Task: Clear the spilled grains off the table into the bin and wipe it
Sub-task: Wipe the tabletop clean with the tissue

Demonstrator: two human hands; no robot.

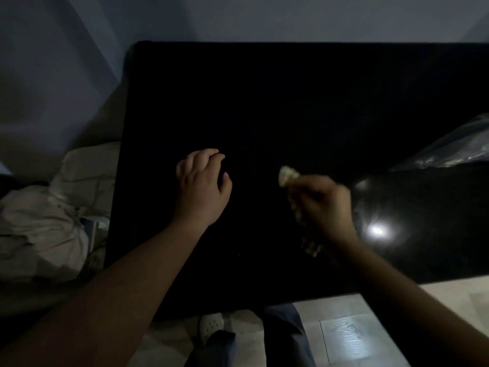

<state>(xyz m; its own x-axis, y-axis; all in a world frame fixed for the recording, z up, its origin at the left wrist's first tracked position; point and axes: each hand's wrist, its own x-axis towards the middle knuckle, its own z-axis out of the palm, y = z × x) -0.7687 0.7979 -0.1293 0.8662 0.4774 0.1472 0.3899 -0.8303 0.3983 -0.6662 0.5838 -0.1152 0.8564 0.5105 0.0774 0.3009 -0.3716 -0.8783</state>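
Left hand (202,186) rests on table (264,102) centre, fingers loosely curled, nothing visibly held — right hand (321,207), nearer the front edge, grips pale cloth (287,177).

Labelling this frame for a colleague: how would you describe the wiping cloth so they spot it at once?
Find the black table, then the right hand over its near right part. The cloth is the pale crumpled wad poking from that hand, unlike the larger fabric heap beyond the table's left edge.

Dim room; grey-blue wall (264,17) behind, pale tiled floor (344,337) below, crumpled pale bedding (39,221) at left
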